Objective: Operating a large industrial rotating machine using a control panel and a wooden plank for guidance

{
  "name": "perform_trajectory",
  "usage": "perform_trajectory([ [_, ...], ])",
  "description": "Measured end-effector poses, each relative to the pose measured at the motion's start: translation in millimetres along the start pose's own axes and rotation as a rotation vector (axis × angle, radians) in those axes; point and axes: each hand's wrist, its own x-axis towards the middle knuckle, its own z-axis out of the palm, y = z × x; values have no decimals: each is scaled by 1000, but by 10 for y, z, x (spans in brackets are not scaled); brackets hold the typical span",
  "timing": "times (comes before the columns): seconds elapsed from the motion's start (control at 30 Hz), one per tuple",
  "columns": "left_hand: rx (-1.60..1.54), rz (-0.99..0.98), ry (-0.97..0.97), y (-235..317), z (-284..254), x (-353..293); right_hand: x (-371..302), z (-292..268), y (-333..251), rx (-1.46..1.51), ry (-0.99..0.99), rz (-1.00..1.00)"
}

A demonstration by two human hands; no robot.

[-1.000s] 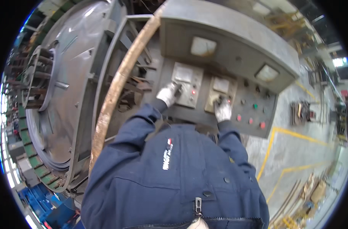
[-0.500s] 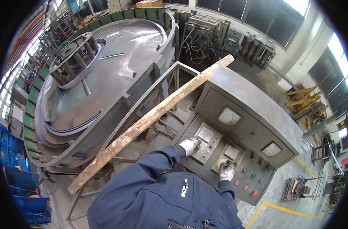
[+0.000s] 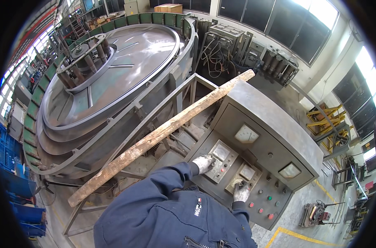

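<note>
My left hand (image 3: 203, 164), in a white knit glove, has its fingers closed round a dark knob (image 3: 213, 163) on the left plate of a grey control console (image 3: 274, 109). That plate carries a small square meter (image 3: 221, 153) and little buttons. On the console's second plate (image 3: 254, 175), my right hand (image 3: 241, 192), gloved alike, grips another dark knob (image 3: 240, 184), mostly hidden by the fingers. Several red buttons (image 3: 260, 210) and a green button (image 3: 269, 198) sit beside my right hand. Higher up, the console has a large dial (image 3: 246, 133) and a second dial (image 3: 290, 170).
A long rough wooden pole (image 3: 163, 133) slants past the console's left side over a metal frame (image 3: 192, 89). Beyond lies a big round machine with a metal disc (image 3: 148, 51) and green rim (image 3: 31, 124). A small cart (image 3: 316, 213) and yellow floor lines (image 3: 307, 235) are at right.
The whole view has shifted slightly. More curved metal bands show below the near edge of the round machine's disc. Both hands stay on their knobs.
</note>
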Motion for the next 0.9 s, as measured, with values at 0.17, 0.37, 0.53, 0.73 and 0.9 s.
perform_trajectory([
  [0.17,-2,-12,-18,16,-15,-7,-15,11,12,30,22,-11],
  [0.37,1,-24,-37,34,-25,20,-3,28,53,26,24,-2],
  [0.53,6,-18,-35,37,-47,8,0,40,46,27,-3,6],
  [0.73,1,-18,-38,54,-20,28,1,45,101,10,3,1],
  [0.9,7,-10,-19,27,-11,17,-12,-4,27,7,-7,-7],
])
